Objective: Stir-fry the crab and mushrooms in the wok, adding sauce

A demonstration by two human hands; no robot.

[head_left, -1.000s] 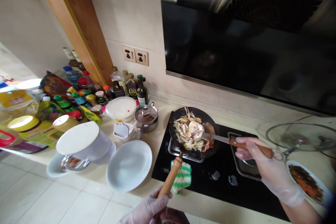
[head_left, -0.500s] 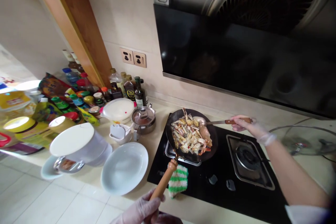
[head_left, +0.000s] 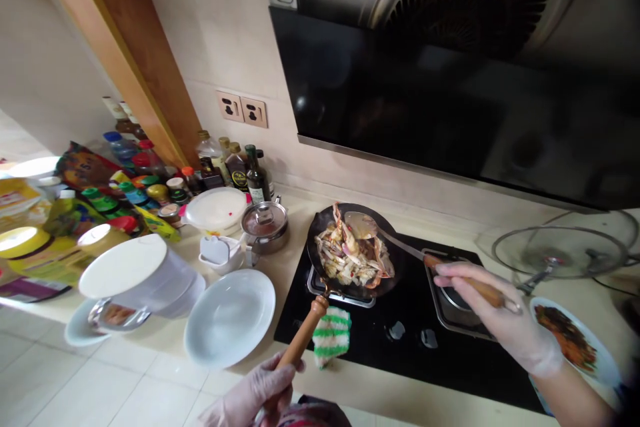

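My gloved left hand (head_left: pixel 263 390) is closed round the wooden handle of a dark wok (head_left: pixel 316 221), which sits on the left burner. Chopped crab pieces (head_left: pixel 350 253) with pale and orange shells fill the wok. In my gloved right hand (head_left: pixel 500 310) is the wooden handle of a metal spatula (head_left: pixel 403 246). The spatula's blade reaches into the far side of the wok, among the crab. A green and white striped cloth (head_left: pixel 332 337) lies at the hob's front edge, just right of the wok handle.
Left of the black hob (head_left: pixel 360 333) stand an empty pale plate (head_left: pixel 230 320), a lidded pot (head_left: pixel 265 227) and a white container (head_left: pixel 145 277). Bottles (head_left: pixel 257 177) line the wall. At right are a glass lid (head_left: pixel 560 252) and a dish of food (head_left: pixel 570 340). A range hood (head_left: pixel 440 107) hangs above.
My right hand has come nearer and lower, tilting the spatula, whose blade has moved to the wok's far side. The crab pieces have shifted. My left hand keeps its hold on the wok handle.
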